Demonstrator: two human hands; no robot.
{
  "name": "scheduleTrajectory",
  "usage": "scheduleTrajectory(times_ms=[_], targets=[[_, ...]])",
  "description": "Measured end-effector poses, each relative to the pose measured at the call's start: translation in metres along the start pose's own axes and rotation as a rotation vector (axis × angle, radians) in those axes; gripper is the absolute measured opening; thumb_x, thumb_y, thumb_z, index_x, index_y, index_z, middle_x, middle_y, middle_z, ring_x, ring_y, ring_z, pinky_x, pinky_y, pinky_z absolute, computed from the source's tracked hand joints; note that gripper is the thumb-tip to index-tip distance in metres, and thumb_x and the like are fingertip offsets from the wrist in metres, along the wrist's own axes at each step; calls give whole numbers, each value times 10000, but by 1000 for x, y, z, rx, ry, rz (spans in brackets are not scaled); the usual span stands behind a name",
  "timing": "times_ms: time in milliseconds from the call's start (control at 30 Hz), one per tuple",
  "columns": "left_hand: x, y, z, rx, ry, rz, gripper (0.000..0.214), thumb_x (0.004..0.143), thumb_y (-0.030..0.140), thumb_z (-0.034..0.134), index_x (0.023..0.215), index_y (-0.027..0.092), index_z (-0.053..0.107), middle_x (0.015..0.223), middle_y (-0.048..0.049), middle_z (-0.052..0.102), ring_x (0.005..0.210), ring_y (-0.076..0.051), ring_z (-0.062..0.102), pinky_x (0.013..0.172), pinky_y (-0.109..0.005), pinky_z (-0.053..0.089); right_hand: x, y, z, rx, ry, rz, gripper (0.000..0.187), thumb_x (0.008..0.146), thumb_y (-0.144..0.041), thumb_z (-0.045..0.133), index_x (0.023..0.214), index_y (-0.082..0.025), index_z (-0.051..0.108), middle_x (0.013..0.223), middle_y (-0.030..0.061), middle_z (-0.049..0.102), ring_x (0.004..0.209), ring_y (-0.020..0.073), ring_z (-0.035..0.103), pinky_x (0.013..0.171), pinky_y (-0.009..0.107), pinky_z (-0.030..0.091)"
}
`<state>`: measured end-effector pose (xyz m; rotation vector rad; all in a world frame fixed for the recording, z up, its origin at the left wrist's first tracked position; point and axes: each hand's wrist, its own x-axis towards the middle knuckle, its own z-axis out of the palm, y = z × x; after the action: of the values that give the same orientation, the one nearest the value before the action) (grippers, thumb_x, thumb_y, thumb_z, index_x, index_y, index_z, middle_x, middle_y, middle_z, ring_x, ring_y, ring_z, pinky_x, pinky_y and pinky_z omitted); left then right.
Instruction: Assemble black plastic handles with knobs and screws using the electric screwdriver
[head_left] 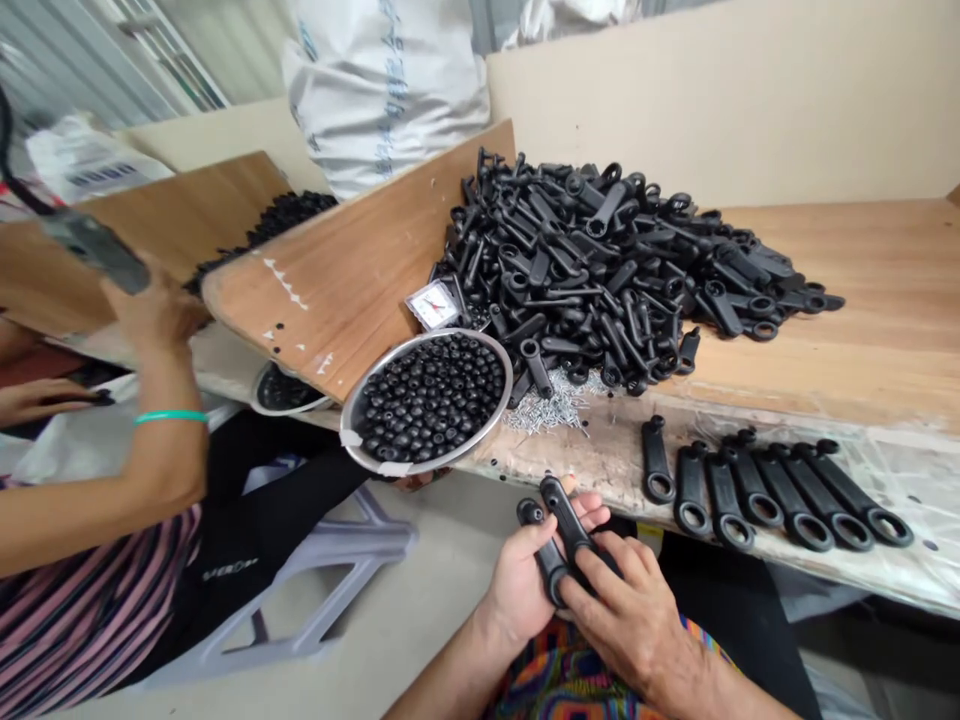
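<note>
While two black handles [571, 520] lie together above the lap, the left hand [517, 580] is half closed round them; the right hand [637, 615], fingers bent, hides their lower ends, its grip unclear. Just beyond, on the table [885, 350]: seven more handles [784, 495] in a row, loose metal pins [551, 405], one bowl [469, 447] of black knobs [431, 395], one big heap [600, 270], past counting. Wooden board [330, 290] partly blocks a second heap [277, 225]. Co-worker's arm [176, 445] cut off at left.
</note>
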<state>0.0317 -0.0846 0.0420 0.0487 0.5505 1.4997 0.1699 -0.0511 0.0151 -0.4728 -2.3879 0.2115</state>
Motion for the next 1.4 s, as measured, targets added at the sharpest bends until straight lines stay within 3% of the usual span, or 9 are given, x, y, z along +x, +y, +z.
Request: scheduleTrajectory(times_ms=[100, 233, 400, 500, 567, 700, 933, 1167, 1400], targets=[[-2, -2, -4, 7, 23, -18, 404, 782, 201, 554, 1183, 161, 554, 1125, -116, 627, 1095, -258, 558, 1028, -438, 321, -3, 0, -2, 26, -57, -3, 223, 856, -228, 504, 1040, -251, 628, 1017, 47, 614, 1018, 267, 466, 822, 405, 346], [-4, -4, -4, 82, 105, -36, 403, 770, 180, 568, 1173, 162, 553, 1002, -97, 669, 985, -233, 612, 974, -411, 379, 7, 3, -20, 136, -24, -121, 280, 888, -196, 412, 1082, -179, 614, 973, 80, 627, 987, 271, 485, 749, 379, 386], [-2, -4, 0, 142, 221, -54, 323, 742, 192, 607, 1061, 142, 607, 821, -71, 683, 697, -160, 635, 665, -260, 487, 33, 18, -52, 365, -17, -156, 265, 858, -126, 456, 1097, -106, 570, 982, 111, 632, 900, 195, 547, 719, 316, 436], [-1, -4, -2, 216, 216, -78, 235, 744, 255, 617, 915, 96, 642, 647, -58, 641, 469, -95, 540, 444, -179, 394, 56, 38, -57, 245, -53, -82, 252, 866, -99, 439, 1079, -117, 572, 989, 111, 626, 874, 169, 555, 735, 293, 438], [-2, -4, -3, 265, 204, -84, 247, 742, 288, 624, 879, 83, 641, 651, -67, 634, 450, -86, 519, 395, -163, 354, 74, 54, -53, 53, -114, -1, 212, 871, -91, 420, 974, -129, 601, 887, 88, 629, 809, 161, 539, 712, 275, 426], [-4, -4, -4, 280, 198, -60, 468, 706, 271, 654, 1143, 141, 545, 766, -67, 649, 525, -117, 561, 390, -169, 370, 108, 75, -37, -272, -365, 76, 182, 818, -57, 440, 826, -155, 593, 773, 54, 602, 724, 172, 501, 623, 263, 375], [-3, -1, -5, 314, 197, -60, 583, 718, 253, 637, 1256, 133, 448, 757, -73, 642, 531, -116, 554, 413, -169, 366, 127, 77, -20, -380, -691, -3, 114, 810, -80, 476, 812, -109, 586, 864, 128, 602, 829, 218, 530, 665, 283, 386], [-3, 0, -3, 345, 212, -29, 558, 716, 255, 634, 1230, 109, 472, 742, -78, 644, 511, -108, 544, 405, -166, 354, 134, 76, -19, -392, -724, -73, 147, 820, -61, 443, 822, -92, 586, 856, 144, 605, 825, 248, 545, 671, 318, 399], [-4, 0, 1, 396, 223, 0, 549, 699, 263, 652, 1201, 110, 490, 743, -70, 644, 507, -100, 529, 405, -165, 359, 135, 77, -19, -404, -693, -33, 126, 776, -47, 479, 804, -109, 586, 834, 128, 605, 823, 231, 554, 626, 286, 398]])
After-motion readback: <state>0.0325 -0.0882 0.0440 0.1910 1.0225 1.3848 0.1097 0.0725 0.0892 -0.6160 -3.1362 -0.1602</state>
